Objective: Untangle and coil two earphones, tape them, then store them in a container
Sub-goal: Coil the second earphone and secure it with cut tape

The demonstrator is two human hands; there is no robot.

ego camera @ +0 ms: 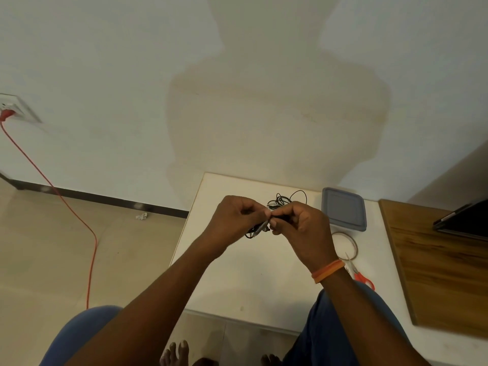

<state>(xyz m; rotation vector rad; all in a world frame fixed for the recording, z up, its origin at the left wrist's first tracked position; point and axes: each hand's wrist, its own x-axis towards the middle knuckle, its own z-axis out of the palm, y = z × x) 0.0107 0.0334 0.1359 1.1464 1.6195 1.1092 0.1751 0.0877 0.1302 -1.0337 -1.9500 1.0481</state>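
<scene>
Both hands, left hand (239, 220) and right hand (298, 225), pinch the tangled earphones (280, 204).

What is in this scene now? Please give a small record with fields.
left hand: pinches the earphone tangle
right hand: pinches the same tangle
tangle state: still knotted, held above the white table
container: lid on, at table's far right
tape roll: flat, near the container
scissors: red handles, beside the tape roll
</scene>
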